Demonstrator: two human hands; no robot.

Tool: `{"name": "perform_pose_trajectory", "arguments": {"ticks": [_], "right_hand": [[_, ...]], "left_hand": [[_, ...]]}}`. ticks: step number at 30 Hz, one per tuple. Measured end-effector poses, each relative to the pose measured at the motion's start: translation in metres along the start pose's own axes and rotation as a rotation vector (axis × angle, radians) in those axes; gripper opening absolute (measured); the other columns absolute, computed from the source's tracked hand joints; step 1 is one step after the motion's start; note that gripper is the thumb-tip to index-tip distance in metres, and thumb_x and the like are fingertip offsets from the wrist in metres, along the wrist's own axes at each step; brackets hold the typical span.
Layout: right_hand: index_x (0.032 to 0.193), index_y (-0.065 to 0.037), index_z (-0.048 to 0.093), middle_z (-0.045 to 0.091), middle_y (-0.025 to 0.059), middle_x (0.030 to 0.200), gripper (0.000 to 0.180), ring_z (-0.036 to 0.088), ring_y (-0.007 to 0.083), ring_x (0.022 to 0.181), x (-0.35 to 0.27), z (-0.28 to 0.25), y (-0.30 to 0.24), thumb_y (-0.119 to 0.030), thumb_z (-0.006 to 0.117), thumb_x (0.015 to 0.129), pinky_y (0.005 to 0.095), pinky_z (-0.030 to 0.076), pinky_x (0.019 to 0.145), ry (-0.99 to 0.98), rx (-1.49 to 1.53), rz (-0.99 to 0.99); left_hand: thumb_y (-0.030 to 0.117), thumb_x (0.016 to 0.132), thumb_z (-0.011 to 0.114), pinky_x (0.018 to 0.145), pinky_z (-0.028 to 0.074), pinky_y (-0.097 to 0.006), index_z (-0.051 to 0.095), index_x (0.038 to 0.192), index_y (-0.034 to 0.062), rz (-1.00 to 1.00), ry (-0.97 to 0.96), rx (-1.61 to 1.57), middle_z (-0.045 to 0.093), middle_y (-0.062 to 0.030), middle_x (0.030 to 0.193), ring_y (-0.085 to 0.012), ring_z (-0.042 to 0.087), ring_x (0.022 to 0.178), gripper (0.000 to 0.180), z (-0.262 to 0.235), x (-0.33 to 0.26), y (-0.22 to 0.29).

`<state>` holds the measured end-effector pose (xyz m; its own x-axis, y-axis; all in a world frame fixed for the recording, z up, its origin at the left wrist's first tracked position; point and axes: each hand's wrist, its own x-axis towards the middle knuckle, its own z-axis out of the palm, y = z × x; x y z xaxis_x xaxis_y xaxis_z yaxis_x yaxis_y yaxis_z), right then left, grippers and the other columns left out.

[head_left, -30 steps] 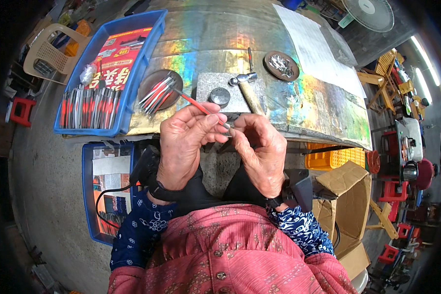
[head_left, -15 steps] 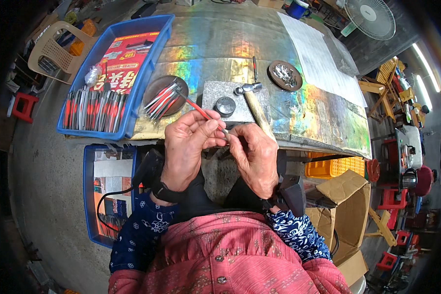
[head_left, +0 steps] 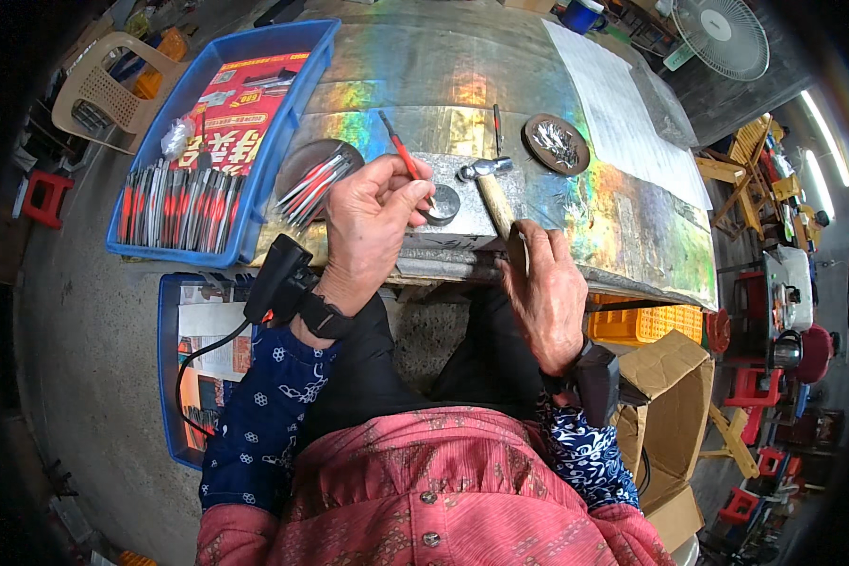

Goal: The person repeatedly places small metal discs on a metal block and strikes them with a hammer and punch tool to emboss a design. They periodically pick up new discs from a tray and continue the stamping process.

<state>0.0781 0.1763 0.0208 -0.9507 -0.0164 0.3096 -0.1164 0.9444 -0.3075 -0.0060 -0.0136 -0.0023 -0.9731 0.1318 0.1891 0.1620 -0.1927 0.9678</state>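
Note:
My left hand (head_left: pixel 373 212) pinches a thin red stick with a dark end (head_left: pixel 402 151), holding it at a slant. Its lower tip is at the small round dark metal block (head_left: pixel 441 208), which sits on a grey metal slab (head_left: pixel 462 224); whether the tip touches cannot be made out. My right hand (head_left: pixel 545 292) has its fingers closed round the near end of the wooden handle of a hammer (head_left: pixel 496 206). The hammer's head rests on the slab. Left of the slab, a brown dish (head_left: pixel 297 162) carries several red, black and silver sticks (head_left: pixel 313 189).
A blue tray (head_left: pixel 297 99) with rows of similar sticks stands at the left. A brown bowl (head_left: pixel 535 127) of small silver pieces lies to the right, with a dark thin rod (head_left: pixel 497 123) nearby. Below the table are a yellow crate (head_left: pixel 637 323) and a cardboard box (head_left: pixel 674 377).
My hands have parted. The left has carried the red stick forward to the round block and tilted it more upright. My right hand has left the stick and moved right to the hammer's handle.

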Motion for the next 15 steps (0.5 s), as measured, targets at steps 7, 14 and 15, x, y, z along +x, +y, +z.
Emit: {"name": "perform_pose_trajectory", "arguments": {"ticks": [7,14,15], "right_hand": [[0.122,-0.007,0.051,0.059,0.019,0.101,0.044,0.061,0.041,0.088,-0.0004,0.0045,0.0024,-0.009,0.069,0.082,0.0456,0.05,0.073,-0.055,0.066,0.077],[0.125,-0.007,0.049,0.059,0.0194,0.103,0.047,0.061,0.042,0.089,-0.0002,0.0055,0.003,-0.007,0.069,0.082,0.0461,0.05,0.074,-0.067,0.083,0.081],[0.125,-0.007,0.049,0.059,0.0194,0.103,0.047,0.061,0.042,0.089,-0.0003,0.0054,0.0032,-0.007,0.069,0.082,0.046,0.05,0.074,-0.069,0.083,0.083]], "left_hand": [[0.0,0.091,0.061,0.062,0.052,-0.02,0.064,0.104,-0.0045,0.007,-0.005,0.084,0.068,-0.0086,0.088,-0.0096,0.063,0.071,0.014,0.0038,0.0031,-0.0036],[0.0,0.091,0.063,0.062,0.052,-0.02,0.065,0.104,-0.004,0.009,0.006,0.116,0.068,-0.0076,0.088,-0.009,0.064,0.073,0.014,0.005,0.0028,-0.0029],[0.0,0.091,0.063,0.062,0.052,-0.019,0.065,0.104,-0.0039,0.01,0.009,0.122,0.068,-0.0076,0.088,-0.0089,0.064,0.073,0.014,0.0055,0.0027,-0.0029]]}}
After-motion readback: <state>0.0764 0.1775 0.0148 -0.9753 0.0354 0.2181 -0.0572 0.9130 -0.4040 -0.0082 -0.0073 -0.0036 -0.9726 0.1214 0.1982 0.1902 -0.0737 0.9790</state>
